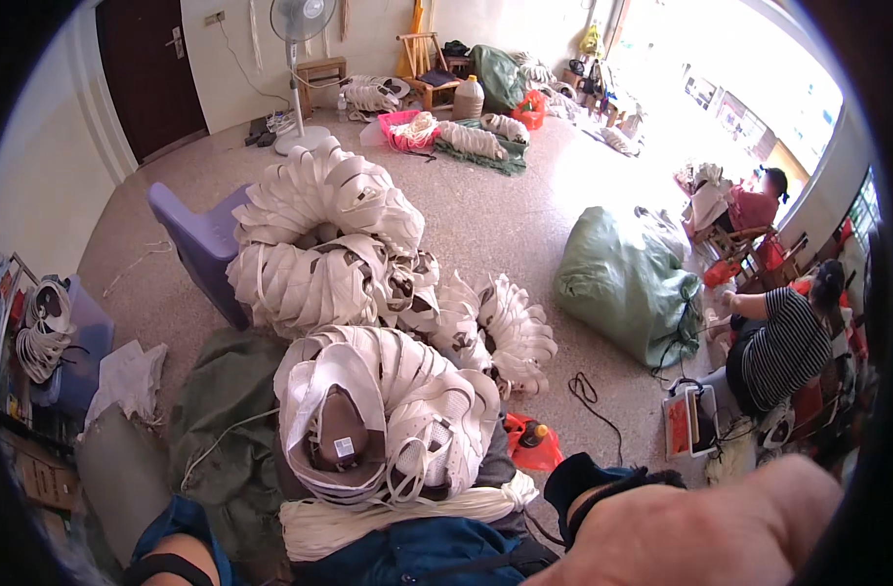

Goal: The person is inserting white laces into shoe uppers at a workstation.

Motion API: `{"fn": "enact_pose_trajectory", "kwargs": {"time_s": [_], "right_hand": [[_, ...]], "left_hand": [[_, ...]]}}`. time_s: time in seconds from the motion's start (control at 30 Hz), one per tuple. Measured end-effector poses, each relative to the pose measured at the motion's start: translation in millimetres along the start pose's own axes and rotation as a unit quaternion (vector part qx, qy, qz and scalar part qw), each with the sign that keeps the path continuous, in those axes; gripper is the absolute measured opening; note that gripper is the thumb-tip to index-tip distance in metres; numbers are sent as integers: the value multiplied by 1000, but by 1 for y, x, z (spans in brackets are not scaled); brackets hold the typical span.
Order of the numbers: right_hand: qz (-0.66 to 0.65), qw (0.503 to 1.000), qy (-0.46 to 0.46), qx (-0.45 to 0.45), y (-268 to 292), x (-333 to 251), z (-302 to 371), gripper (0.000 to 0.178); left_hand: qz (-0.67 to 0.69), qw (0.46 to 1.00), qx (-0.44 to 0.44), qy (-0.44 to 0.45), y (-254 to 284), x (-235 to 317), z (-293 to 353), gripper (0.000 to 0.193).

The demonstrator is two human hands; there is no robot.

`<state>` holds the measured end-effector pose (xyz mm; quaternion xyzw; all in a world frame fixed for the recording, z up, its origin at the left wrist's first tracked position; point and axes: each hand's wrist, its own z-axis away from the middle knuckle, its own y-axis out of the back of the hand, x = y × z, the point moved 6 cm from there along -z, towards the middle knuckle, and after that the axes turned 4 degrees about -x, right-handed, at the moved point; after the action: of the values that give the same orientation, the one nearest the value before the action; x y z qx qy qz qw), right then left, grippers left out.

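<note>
Head view, white shoe bundle [407,391], left of right hand [700,527]

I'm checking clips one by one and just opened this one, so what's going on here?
A curled stack of nested white shoe uppers lies right in front of the person, beside a bundle of pale cords. The person's right arm looms close at lower right; no grip on anything shows. More stacked uppers are ahead, by a purple chair. At right, a co-worker in a striped shirt sits near a bulky green sack.
</note>
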<state>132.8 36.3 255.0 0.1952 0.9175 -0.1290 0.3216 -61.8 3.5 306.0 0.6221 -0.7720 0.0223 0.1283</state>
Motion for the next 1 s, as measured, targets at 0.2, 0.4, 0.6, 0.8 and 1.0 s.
{"fn": "enact_pose_trajectory", "kwargs": {"time_s": [0.2, 0.4, 0.6, 0.8, 1.0], "right_hand": [[-22, 1000, -2, 7, 1, 2, 0, 30], [-49, 999, -3, 23, 0, 8, 4, 32], [-73, 997, -4, 29, -2, 10, 4, 33], [-98, 994, -6, 46, -11, 12, 7, 35], [-119, 992, -6, 52, -18, 14, 14, 37]], "left_hand": [[0, 1000, -2, 7, -1, -7, 2, 41], [2, 1000, -7, 22, -2, -13, 8, 36], [0, 1000, -9, 29, -3, -20, 12, 32], [4, 999, -13, 44, -4, -25, 19, 29], [4, 999, -16, 49, -9, -31, 28, 26]]}}
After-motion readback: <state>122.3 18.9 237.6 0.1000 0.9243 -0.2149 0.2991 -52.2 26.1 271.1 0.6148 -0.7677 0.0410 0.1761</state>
